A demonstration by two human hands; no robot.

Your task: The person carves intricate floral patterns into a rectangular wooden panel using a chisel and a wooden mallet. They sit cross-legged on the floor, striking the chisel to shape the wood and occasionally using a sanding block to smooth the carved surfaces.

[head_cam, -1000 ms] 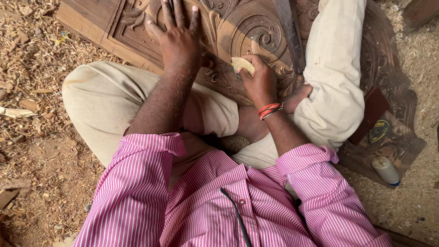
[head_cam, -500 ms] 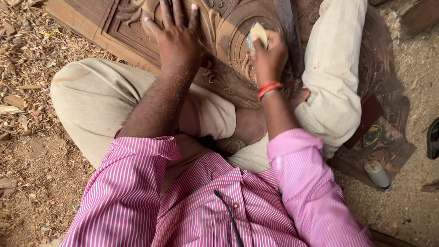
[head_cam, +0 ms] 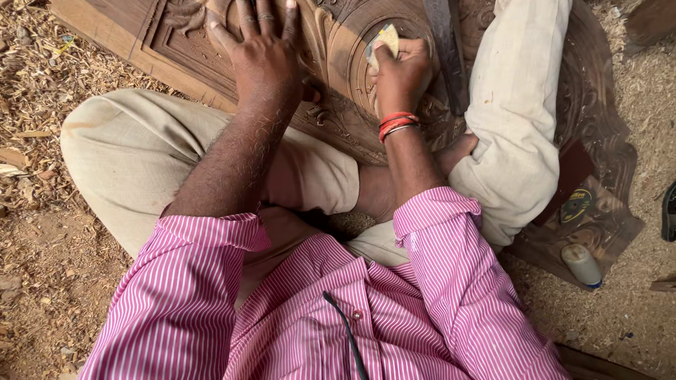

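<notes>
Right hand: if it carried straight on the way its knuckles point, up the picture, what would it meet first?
The right hand, holding a folded scrap of sandpaper, would probably meet more of the carved wooden panel first, though depth is unclear.

Pink-and-white striped shirt (head_cam: 296,309), beige trousers (head_cam: 134,155), brown carved panel (head_cam: 338,42), red bangles (head_cam: 396,124).

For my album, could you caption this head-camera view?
Left hand flat on a carved wooden panel; right hand presses folded sandpaper to it.
</notes>
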